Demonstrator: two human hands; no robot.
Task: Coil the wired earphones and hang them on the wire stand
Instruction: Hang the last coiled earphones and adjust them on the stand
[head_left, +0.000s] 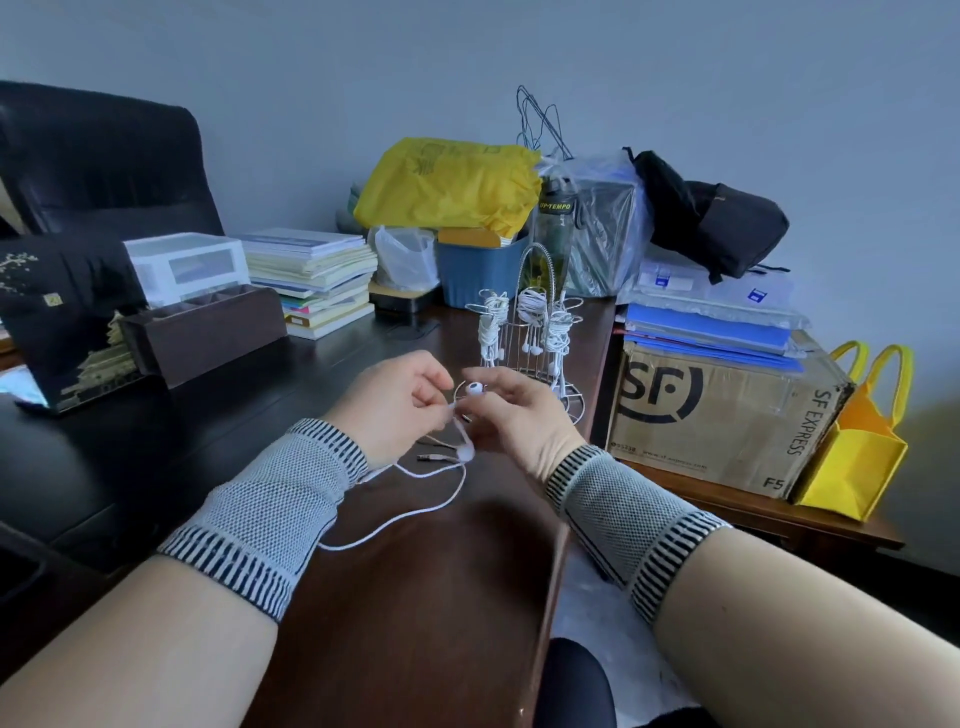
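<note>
- Dark wooden desk (415, 597), cluttered at the back, pale wall behind.
- White wired earphones (470, 415), cable trailing loose; left hand (392, 402) and right hand (519, 413) fingers both pinch it.
- Wire stand (535, 332) just behind.

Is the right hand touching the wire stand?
Cannot tell. In the head view the right hand overlaps the base of the stand, so no gap or contact shows; its fingers hold an earbud.

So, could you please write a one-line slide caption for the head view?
Left hand and right hand hold white wired earphones before the silver wire stand on the dark wooden desk.
</note>
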